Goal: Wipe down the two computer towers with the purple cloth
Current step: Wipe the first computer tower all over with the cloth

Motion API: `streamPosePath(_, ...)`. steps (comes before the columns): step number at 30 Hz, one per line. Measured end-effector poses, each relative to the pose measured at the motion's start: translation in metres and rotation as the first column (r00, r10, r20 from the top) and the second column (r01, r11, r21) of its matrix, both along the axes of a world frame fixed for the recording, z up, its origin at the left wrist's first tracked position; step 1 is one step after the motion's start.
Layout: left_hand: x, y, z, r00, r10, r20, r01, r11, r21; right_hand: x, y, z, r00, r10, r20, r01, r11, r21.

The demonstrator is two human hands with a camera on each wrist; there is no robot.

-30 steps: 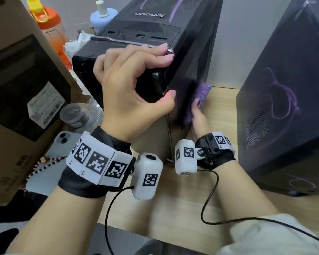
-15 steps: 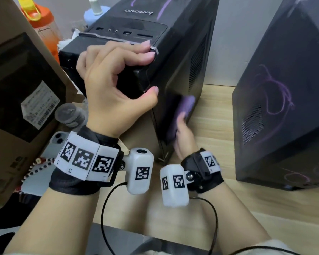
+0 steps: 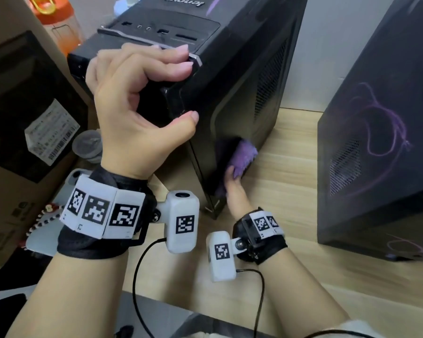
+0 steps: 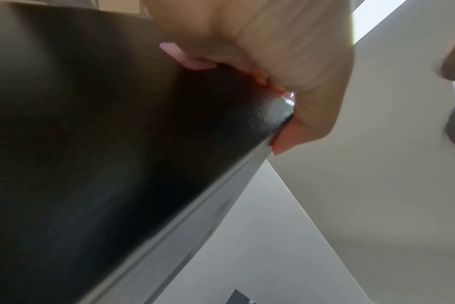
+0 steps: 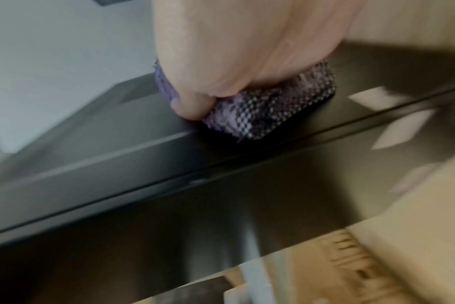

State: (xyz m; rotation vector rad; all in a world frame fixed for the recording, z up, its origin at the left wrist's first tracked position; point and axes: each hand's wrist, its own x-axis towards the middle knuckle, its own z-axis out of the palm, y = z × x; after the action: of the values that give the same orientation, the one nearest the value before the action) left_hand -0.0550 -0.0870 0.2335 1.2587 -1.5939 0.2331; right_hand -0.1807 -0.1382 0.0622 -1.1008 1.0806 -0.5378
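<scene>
Two hands work the left tower (image 3: 232,76) on the bench (image 3: 286,181): the left hand (image 3: 134,111) grips its top front corner, fingers curled over the edge, while the right hand (image 3: 232,189) presses the bunched cloth (image 3: 244,154) low against its side. Further right stands the second tower (image 3: 381,132), streaked with purple scribbles.

This looks like an office or a computer work room. Two black computer towers, one on the left (image 3: 232,76) and one on the right (image 3: 381,132), stand on a light wood desk (image 3: 291,181) by a plain wall. A cardboard box (image 3: 22,132) with a shipping label, a phone (image 3: 44,240) and an orange water bottle (image 3: 56,23) sit at the left.
</scene>
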Motion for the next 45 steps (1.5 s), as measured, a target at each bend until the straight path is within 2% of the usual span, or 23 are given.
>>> streamPosePath(2,0.002,0.0,-0.001,1.0,-0.009,0.006,0.009,1.0,-0.001,-0.003,0.007,-0.016,0.998,-0.025,-0.058,0.03,0.996,0.09)
streamPosePath(3,0.003,0.0,0.0,1.0,-0.015,0.006,0.015,1.0,-0.002,-0.008,0.013,-0.022,0.999,-0.002,-0.039,0.006,0.995,0.103)
streamPosePath(6,0.006,0.0,0.001,1.0,-0.024,-0.004,0.024,1.0,0.004,-0.016,0.016,-0.052,1.0,-0.003,-0.002,0.003,0.998,0.069)
streamPosePath(7,0.006,0.0,0.001,1.0,-0.023,-0.013,0.023,1.0,0.01,-0.01,0.01,-0.052,0.999,-0.039,0.001,0.039,0.997,0.07)
streamPosePath(9,0.007,-0.001,0.002,0.999,-0.025,-0.035,0.025,1.0,0.016,0.003,0.005,0.0,0.997,-0.08,0.005,0.079,0.996,0.047)
streamPosePath(10,0.007,-0.001,0.002,0.999,-0.024,-0.046,0.025,1.0,0.018,0.011,0.001,0.027,0.995,-0.098,0.007,0.098,0.995,-0.004)
streamPosePath(12,0.007,-0.002,0.002,0.998,-0.02,-0.065,0.022,1.0,0.018,0.015,-0.011,0.051,0.993,-0.083,0.083,0.1,0.972,-0.214)
streamPosePath(14,0.007,-0.003,0.001,0.997,-0.023,-0.079,0.024,1.0,0.017,0.017,-0.023,0.08,0.974,-0.01,0.225,0.101,0.911,-0.4)
streamPosePath(16,0.008,-0.003,0.0,0.996,-0.024,-0.083,0.026,1.0,0.018,0.022,-0.037,0.089,0.97,0.072,0.233,0.071,0.832,-0.551)
streamPosePath(18,0.009,-0.004,0.0,0.996,-0.024,-0.09,0.026,0.999,0.022,0.023,-0.059,0.081,0.973,0.066,0.223,0.082,0.799,-0.596)
streamPosePath(20,0.01,-0.004,0.001,0.994,-0.023,-0.106,0.024,1.0,0.018,0.022,-0.077,0.064,0.975,-0.019,0.222,0.129,0.86,-0.494)
streamPosePath(21,0.009,-0.004,0.001,0.993,-0.023,-0.114,0.025,1.0,0.015,0.019,-0.086,0.046,0.971,-0.102,0.216,0.181,0.906,-0.383)
streamPosePath(23,0.007,-0.006,0.0,0.992,-0.022,-0.128,0.023,1.0,0.007,0.016,-0.098,0.008,0.945,-0.266,0.192,0.282,0.958,-0.058)
streamPosePath(25,0.005,-0.007,0.0,0.991,-0.019,-0.133,0.018,1.0,-0.011,0.013,-0.101,-0.032,0.92,-0.363,0.146,0.329,0.92,0.215)
streamPosePath(27,0.005,-0.007,-0.001,0.992,-0.013,-0.125,0.01,1.0,-0.026,0.011,-0.093,-0.065,0.899,-0.414,0.14,0.349,0.872,0.343)
streamPosePath(29,0.004,-0.008,0.0,0.992,-0.007,-0.128,0.003,1.0,-0.031,0.013,-0.07,-0.074,0.874,-0.437,0.213,0.32,0.847,0.426)
streamPosePath(32,0.003,-0.009,-0.001,0.991,0.005,-0.137,-0.01,0.999,-0.036,0.016,-0.045,-0.056,0.867,-0.434,0.244,0.296,0.844,0.448)
streamPosePath(34,0.004,-0.01,-0.001,0.989,0.001,-0.148,-0.009,0.998,-0.054,0.017,-0.048,-0.042,0.884,-0.385,0.265,0.289,0.896,0.337)
streamPosePath(36,0.006,-0.012,-0.001,0.987,-0.007,-0.162,-0.003,0.998,-0.06,0.019,-0.066,-0.014,0.894,-0.369,0.255,0.317,0.922,0.224)
streamPosePath(40,0.009,-0.012,-0.001,0.986,0.011,-0.165,-0.021,0.998,-0.058,0.021,-0.128,0.05,0.82,-0.443,0.363,0.466,0.885,0.028)
streamPosePath(41,0.009,-0.012,-0.001,0.987,0.011,-0.158,-0.022,0.997,-0.068,0.017,-0.138,0.059,0.823,-0.454,0.342,0.476,0.879,0.022)
streamPosePath(43,0.011,-0.013,-0.001,0.987,0.003,-0.161,-0.017,0.996,-0.086,0.005,-0.156,0.054,0.849,-0.44,0.291,0.455,0.89,0.02)
streamPosePath(45,0.011,-0.016,-0.001,0.987,0.019,-0.16,-0.036,0.994,-0.103,-0.001,-0.165,0.046,0.829,-0.527,0.189,0.521,0.85,0.082)
